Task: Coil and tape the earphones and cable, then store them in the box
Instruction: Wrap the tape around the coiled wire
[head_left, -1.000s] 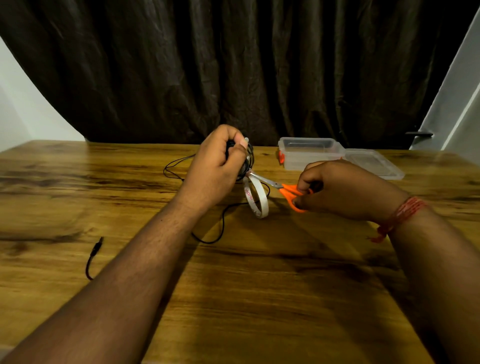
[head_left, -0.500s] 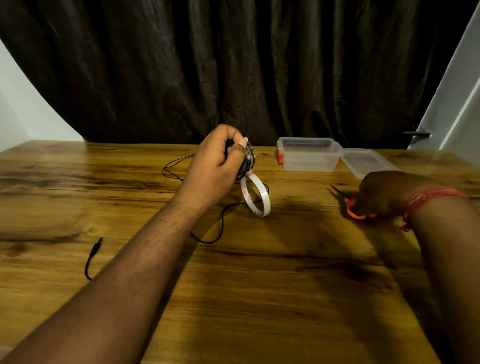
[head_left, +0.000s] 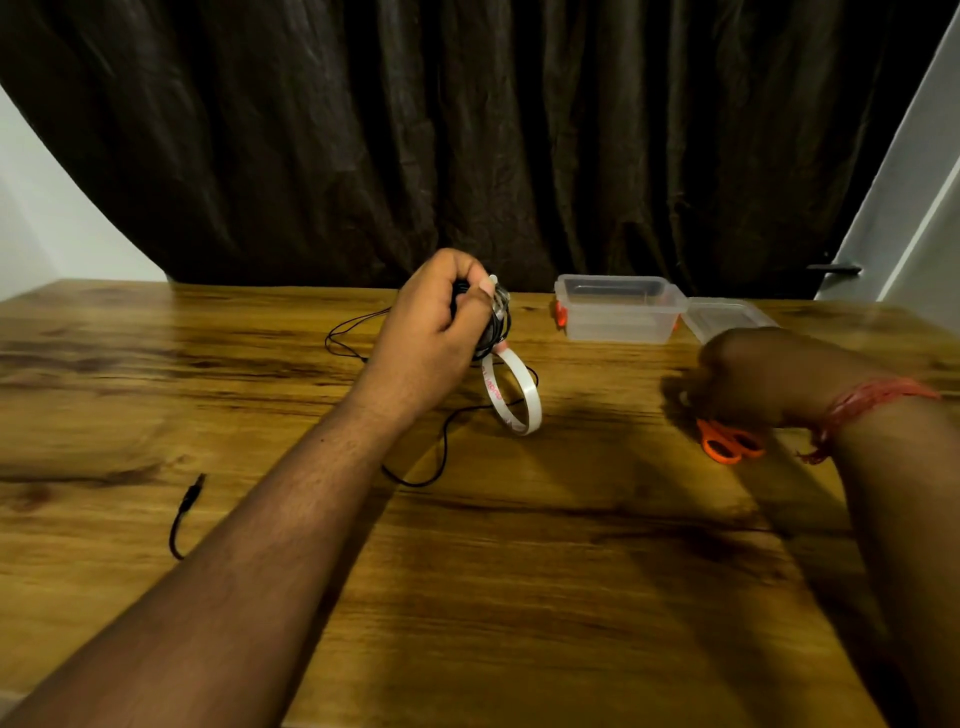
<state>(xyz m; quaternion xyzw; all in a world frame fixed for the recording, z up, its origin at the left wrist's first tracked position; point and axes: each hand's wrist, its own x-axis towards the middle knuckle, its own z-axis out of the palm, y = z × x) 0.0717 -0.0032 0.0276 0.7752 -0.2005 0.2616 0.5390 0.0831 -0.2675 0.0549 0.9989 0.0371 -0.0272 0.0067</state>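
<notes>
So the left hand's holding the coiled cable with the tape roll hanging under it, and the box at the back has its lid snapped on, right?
Not quite. In the head view the box is open; its lid lies beside it on the table. The left hand does grip the coiled cable, with the tape roll hanging below.

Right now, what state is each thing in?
Left hand: grips the coiled cable, raised.
Tape roll: hangs from the coil.
Right hand: on the scissors, blurred; grip unclear.
Box: open.
Lid: off, beside the box.
Cable plug: loose on the table.
</notes>
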